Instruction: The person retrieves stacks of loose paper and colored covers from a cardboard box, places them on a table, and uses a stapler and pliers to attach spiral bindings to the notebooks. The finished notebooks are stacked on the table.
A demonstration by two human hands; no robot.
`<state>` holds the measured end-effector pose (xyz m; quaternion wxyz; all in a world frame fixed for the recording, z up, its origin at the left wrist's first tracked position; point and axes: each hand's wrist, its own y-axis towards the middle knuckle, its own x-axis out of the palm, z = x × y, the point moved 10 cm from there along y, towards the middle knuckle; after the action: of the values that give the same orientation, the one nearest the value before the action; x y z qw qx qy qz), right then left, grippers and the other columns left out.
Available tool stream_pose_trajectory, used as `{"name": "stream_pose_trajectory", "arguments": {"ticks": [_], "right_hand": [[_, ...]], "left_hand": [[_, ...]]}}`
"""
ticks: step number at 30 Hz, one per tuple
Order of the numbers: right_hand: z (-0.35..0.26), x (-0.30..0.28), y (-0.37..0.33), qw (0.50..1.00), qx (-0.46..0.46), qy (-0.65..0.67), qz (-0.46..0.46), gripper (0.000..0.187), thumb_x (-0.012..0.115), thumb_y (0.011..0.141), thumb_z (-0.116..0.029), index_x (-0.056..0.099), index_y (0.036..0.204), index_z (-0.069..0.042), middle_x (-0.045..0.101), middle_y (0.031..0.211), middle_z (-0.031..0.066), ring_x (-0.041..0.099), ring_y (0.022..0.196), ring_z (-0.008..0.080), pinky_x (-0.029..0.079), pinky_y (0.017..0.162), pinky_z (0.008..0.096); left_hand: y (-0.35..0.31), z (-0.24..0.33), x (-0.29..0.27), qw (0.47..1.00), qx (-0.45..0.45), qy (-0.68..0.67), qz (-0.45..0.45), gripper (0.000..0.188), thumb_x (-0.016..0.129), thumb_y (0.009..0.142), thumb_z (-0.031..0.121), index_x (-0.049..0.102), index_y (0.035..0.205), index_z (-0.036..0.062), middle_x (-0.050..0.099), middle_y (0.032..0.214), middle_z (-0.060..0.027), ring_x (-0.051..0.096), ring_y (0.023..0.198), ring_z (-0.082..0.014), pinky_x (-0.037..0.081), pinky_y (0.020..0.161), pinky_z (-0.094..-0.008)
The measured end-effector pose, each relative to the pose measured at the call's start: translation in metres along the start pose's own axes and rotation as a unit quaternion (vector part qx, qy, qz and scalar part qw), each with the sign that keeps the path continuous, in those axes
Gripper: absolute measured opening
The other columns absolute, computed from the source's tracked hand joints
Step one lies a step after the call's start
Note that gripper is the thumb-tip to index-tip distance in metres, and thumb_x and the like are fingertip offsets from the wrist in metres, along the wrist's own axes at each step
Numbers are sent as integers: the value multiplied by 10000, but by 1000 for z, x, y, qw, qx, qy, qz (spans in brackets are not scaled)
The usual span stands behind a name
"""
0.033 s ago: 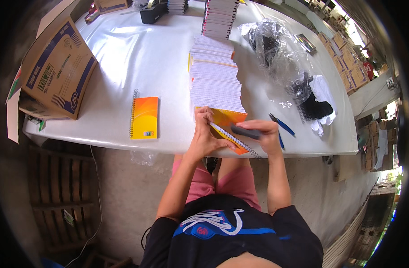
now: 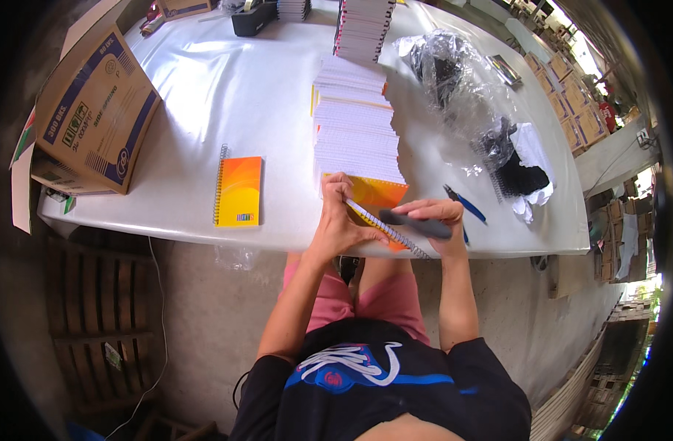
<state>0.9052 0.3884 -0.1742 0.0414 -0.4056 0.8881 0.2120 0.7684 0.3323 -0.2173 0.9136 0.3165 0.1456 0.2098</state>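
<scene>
My left hand [image 2: 338,226] is closed around an orange-and-yellow notebook [image 2: 366,214], tilted on edge at the table's front. A wire spiral [image 2: 402,240] runs along its upward edge, its tail sticking out toward me. In my right hand [image 2: 445,213] is a dark grey, flat, oblong piece [image 2: 416,223], held beside the spiral; its exact kind is unclear. Just beyond my hands lies a long row of page blocks [image 2: 355,132] with orange covers among them. To the left lies a finished-looking spiral notebook [image 2: 239,192]. Blue-handled pliers [image 2: 471,209] rest right of my right hand.
A large cardboard box [image 2: 94,117] stands at the left edge. Bound notebooks [image 2: 362,29] are stacked at the back, near a black tape dispenser [image 2: 254,18]. Clear plastic [image 2: 461,88] with black spirals [image 2: 509,176] and white cloth lies on the right.
My right hand and the dark grey piece have shifted slightly, with more of the piece's length now showing. The left hand keeps its hold on the notebook.
</scene>
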Motion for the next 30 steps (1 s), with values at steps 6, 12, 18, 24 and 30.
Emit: {"name": "stream_pose_trajectory", "arguments": {"ticks": [6, 12, 18, 24, 30], "right_hand": [[-6, 2, 1, 991, -48, 125, 18, 327, 588, 694, 120, 695, 984, 14, 701, 959, 136, 674, 884, 196, 526, 786, 287], [-3, 16, 13, 999, -2, -47, -13, 311, 612, 702, 100, 705, 977, -12, 703, 947, 131, 676, 868, 180, 526, 772, 275], [-11, 14, 12, 998, -34, 49, 14, 315, 666, 678, 55, 706, 981, -21, 708, 923, 121, 685, 811, 180, 528, 723, 265], [2, -25, -3, 997, 18, 9, 78, 325, 590, 721, 82, 703, 1003, -33, 692, 1006, 129, 667, 926, 183, 514, 809, 281], [46, -139, -32, 859, 121, -450, 209, 344, 572, 829, -64, 629, 1167, -86, 623, 1141, 166, 593, 1029, 329, 436, 927, 369]], "left_hand": [[-2, -4, 4, 1000, -13, -11, -13, 980, 958, 317, 333, 299, 994, 73, 344, 998, -114, 388, 944, -256, 390, 846, -368], [-4, -9, 5, 997, -47, -54, -7, 1019, 954, 310, 370, 290, 1017, 59, 343, 1039, -128, 394, 975, -264, 395, 873, -377], [-7, -13, 10, 997, -40, -59, -13, 1054, 945, 300, 392, 286, 1056, 67, 340, 1073, -143, 377, 1040, -284, 387, 888, -388], [-8, -8, 5, 1000, 16, 9, -23, 1002, 936, 380, 395, 291, 1066, 49, 321, 1093, -117, 378, 1004, -224, 417, 821, -318], [-7, -21, 15, 962, -80, -256, -53, 494, 744, 760, 75, 352, 1062, 82, 338, 1108, -78, 496, 972, -180, 442, 882, -340]]}}
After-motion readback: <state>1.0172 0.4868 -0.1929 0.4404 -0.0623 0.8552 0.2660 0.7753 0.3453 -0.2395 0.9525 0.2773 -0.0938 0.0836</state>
